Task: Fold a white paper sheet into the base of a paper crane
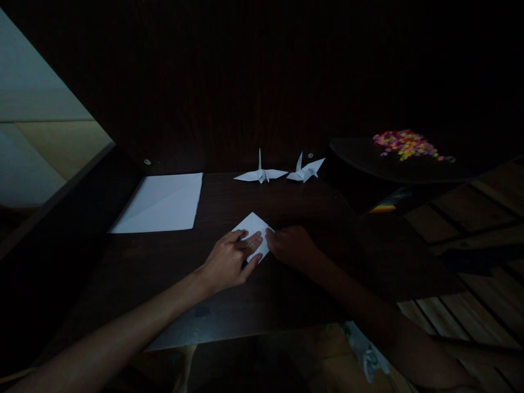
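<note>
A small folded square of white paper (252, 222) lies on the dark tabletop, turned so one corner points away from me. My left hand (230, 256) rests on it from the left, its fingers spread and pressing the paper down. My right hand (292, 244) is curled in shadow at the paper's right corner, with thumb and fingertips at the edge. Further back stand two white paper cranes, one crane (261, 175) with wings spread wide and another crane (306, 172) tilted beside it.
White sheets (164, 204) lie at the back left of the dark wooden table (229, 311). At the back right, a dark curved shelf (356, 155) bears a heap of small colourful pieces (405, 144). A dark panel rises behind the table. Wooden slats (470, 319) show at the lower right.
</note>
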Available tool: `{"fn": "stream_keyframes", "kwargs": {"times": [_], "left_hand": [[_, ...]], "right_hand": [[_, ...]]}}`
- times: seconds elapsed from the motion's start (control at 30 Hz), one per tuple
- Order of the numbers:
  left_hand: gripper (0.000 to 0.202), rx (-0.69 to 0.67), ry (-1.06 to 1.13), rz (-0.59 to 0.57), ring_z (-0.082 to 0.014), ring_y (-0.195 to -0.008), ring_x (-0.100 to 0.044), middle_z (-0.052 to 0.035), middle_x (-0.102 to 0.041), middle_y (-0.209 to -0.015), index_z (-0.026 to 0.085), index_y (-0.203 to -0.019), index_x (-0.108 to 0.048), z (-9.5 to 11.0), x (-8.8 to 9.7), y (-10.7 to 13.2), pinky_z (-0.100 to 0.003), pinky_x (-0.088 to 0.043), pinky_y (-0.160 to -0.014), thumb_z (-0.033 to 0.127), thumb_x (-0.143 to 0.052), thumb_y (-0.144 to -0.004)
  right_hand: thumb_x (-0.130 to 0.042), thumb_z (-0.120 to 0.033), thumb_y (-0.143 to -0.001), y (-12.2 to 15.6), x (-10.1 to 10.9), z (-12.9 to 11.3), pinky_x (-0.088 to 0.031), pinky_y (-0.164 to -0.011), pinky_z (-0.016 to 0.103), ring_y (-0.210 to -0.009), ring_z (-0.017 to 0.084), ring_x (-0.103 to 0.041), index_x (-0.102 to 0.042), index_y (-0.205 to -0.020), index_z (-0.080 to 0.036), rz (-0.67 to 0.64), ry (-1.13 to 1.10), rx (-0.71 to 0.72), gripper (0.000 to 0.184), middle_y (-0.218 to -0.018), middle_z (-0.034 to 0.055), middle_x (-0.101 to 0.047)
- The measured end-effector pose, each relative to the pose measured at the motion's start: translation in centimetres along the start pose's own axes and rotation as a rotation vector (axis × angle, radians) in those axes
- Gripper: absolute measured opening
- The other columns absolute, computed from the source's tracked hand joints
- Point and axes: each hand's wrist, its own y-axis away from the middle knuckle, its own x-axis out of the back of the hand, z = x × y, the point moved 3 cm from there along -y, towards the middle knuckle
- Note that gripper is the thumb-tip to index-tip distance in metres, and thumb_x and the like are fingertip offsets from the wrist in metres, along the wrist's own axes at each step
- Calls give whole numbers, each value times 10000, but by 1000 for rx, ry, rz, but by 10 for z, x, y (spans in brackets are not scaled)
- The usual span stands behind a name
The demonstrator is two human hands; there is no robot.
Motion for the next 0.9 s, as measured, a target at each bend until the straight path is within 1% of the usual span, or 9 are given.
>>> {"fn": "stream_keyframes", "kwargs": {"times": [0.17, 0.33, 0.47, 0.57, 0.63, 0.73, 0.8, 0.83, 0.9], "left_hand": [[419, 2, -9, -4, -282, -1121, -589, -87, -610, -1316, 141, -1301, -591, 0, -1, 0, -439, -481, -962, 315, -488, -934], [434, 9, -14, -11, -289, -1130, -583, -83, -603, -1325, 131, -1318, -576, -2, -4, 2, -447, -481, -970, 322, -474, -942], [441, 26, 1, -21, -299, -1153, -571, -77, -579, -1355, 142, -1330, -564, -1, -4, 3, -463, -474, -982, 323, -478, -937], [450, 58, 30, -22, -305, -1180, -560, -88, -567, -1366, 142, -1332, -560, -2, -2, 4, -471, -460, -996, 323, -488, -926], [523, 80, 69, -27, -309, -1210, -544, -114, -553, -1377, 137, -1370, -516, -3, 0, 5, -476, -438, -1016, 346, -529, -891], [809, 63, 125, -104, -343, -1290, -466, -134, -461, -1455, 157, -1467, -366, -5, 3, 8, -517, -387, -1045, 429, -651, -760], [961, 47, 139, -166, -362, -1330, -407, -134, -377, -1511, 176, -1513, -248, -5, 5, 9, -540, -355, -1057, 460, -687, -707], [991, 50, 144, -178, -362, -1338, -393, -139, -352, -1524, 176, -1525, -200, -5, 7, 10, -538, -348, -1061, 459, -687, -709], [1013, 72, 164, -170, -352, -1329, -402, -165, -366, -1511, 150, -1535, -134, -7, 10, 10, -514, -351, -1065, 439, -677, -730]], "right_hand": [[-380, -164, -954, -3, -1, -1, -442, -589, 309, -757, 272, -712, -589, -1220, -48, -4, -1, -35, 357, -842, 186, -730], [-336, -210, -975, -7, -6, 4, -462, -600, 310, -741, 275, -715, -571, -1264, -29, 11, 10, -104, 414, -787, 203, -727], [-349, -259, -968, -7, -7, 6, -485, -635, 332, -756, 285, -717, -575, -1279, -68, 31, -1, -134, 429, -821, 198, -734], [-384, -311, -954, -7, -6, 11, -497, -671, 336, -788, 272, -714, -582, -1294, -138, 71, -51, -176, 430, -904, 160, -745], [-407, -337, -943, -7, -5, 16, -499, -699, 328, -825, 254, -707, -606, -1274, -193, 111, -107, -201, 412, -977, 118, -744], [-431, -340, -930, -7, -6, 24, -490, -726, 294, -865, 212, -686, -606, -1277, -225, 180, -207, -200, 405, -1079, 86, -713], [-459, -325, -916, -8, -7, 27, -479, -734, 272, -865, 187, -665, -611, -1270, -214, 217, -282, -164, 401, -1074, 78, -694], [-480, -316, -904, -8, -8, 28, -474, -735, 267, -859, 179, -653, -621, -1256, -206, 231, -318, -141, 395, -1050, 73, -685], [-528, -295, -873, -9, -9, 28, -463, -730, 266, -836, 172, -627, -647, -1214, -188, 248, -389, -97, 377, -993, 66, -661]]}}
